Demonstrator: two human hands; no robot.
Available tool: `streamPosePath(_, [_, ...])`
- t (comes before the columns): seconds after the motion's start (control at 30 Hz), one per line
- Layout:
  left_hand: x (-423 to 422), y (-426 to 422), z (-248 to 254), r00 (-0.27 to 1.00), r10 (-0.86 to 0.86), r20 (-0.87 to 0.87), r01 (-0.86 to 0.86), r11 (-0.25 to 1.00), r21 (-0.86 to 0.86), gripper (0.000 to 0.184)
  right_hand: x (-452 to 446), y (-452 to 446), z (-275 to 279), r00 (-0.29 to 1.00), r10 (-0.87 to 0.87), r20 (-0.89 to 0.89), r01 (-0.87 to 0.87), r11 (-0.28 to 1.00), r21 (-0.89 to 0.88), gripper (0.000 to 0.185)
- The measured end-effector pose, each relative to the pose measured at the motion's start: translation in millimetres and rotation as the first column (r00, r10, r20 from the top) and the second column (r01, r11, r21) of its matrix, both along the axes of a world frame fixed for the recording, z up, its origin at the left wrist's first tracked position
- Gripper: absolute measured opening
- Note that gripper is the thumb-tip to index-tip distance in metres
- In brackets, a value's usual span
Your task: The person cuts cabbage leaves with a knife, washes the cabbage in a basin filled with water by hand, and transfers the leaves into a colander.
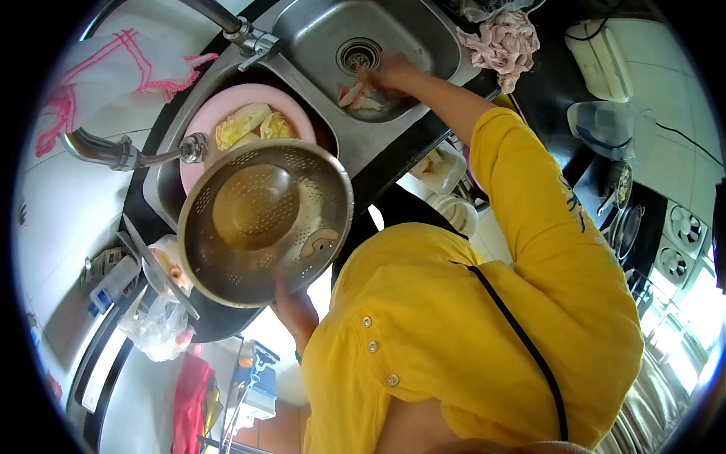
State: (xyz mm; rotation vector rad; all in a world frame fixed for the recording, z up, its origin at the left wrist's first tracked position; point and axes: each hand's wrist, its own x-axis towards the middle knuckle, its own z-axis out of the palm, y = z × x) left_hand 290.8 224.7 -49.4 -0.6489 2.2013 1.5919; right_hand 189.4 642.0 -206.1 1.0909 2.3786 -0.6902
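A metal colander [257, 219] is tilted toward me, gripped at its near rim by my left hand [293, 306]. One pale brown piece of food [319, 242] clings inside it. In the right sink basin [318, 41], my right hand [395, 73] reaches down beside the drain [358, 58], fingers closed around some food scraps. More pale and reddish scraps [359, 98] lie on the basin floor just below the fingers. Behind the colander, a pink basin [208, 113] in the left sink holds pale yellow-green cabbage leaves [253, 125].
Chrome faucets [253, 45] reach over the sinks. A crumpled pinkish cloth [505, 45] lies on the right counter edge. At left are a knife [159, 265] and a plastic bag [159, 325]. A bucket [454, 212] stands below the counter, and pans [626, 227] sit far right.
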Motion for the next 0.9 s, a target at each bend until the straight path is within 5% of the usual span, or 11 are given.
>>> streamPosePath(0.03, [-2,7,9,0.924,0.345,0.168,-0.380,0.884,0.274,0.040,-5,-7,-8,1.000,0.002,0.005,-0.002,1.000,-0.004,0.058])
streamPosePath(0.1, [8,-21,-10,0.991,0.137,-0.004,-0.134,0.977,0.166,0.045,-10,-21,-36,0.815,0.571,0.095,-0.577,0.816,0.041,0.061])
streamPosePath(0.17, [2,-12,9,0.938,0.311,0.154,-0.344,0.891,0.295,0.050,-13,-38,-109,0.843,0.532,-0.081,-0.529,0.847,0.055,0.058])
streamPosePath(0.23, [4,-20,5,0.981,0.189,0.046,-0.194,0.963,0.187,0.054,-17,-49,-106,0.844,0.471,-0.256,-0.473,0.879,0.057,0.056])
streamPosePath(0.33, [5,-26,6,0.924,0.357,0.139,-0.383,0.865,0.325,0.056,-15,-59,-59,0.757,0.519,-0.398,-0.566,0.824,-0.001,0.045])
streamPosePath(0.37, [5,-26,6,0.922,0.354,0.156,-0.386,0.869,0.310,0.056,-16,-61,-27,0.900,0.283,-0.332,-0.393,0.857,-0.333,0.046])
streamPosePath(0.43, [6,-27,5,0.921,0.352,0.169,-0.388,0.874,0.293,0.056,-14,-60,-17,0.981,0.058,-0.183,-0.160,0.771,-0.616,0.048])
streamPosePath(0.63, [11,-31,-2,0.964,0.237,0.124,-0.258,0.945,0.202,0.054,5,-73,3,0.915,0.025,-0.402,-0.261,0.797,-0.544,0.063])
streamPosePath(0.7, [7,-28,1,0.908,0.367,0.201,-0.417,0.838,0.351,0.047,12,-76,11,0.867,0.170,-0.468,-0.385,0.824,-0.415,0.065])
streamPosePath(0.77, [13,-55,-27,0.992,0.125,-0.010,-0.121,0.978,0.169,0.036,20,-85,34,0.851,0.238,-0.468,-0.396,0.876,-0.275,0.062])
streamPosePath(0.9, [-1,-44,-15,0.982,0.188,0.010,-0.185,0.954,0.237,0.027,29,-85,38,0.724,0.266,-0.636,-0.409,0.908,-0.085,0.049])
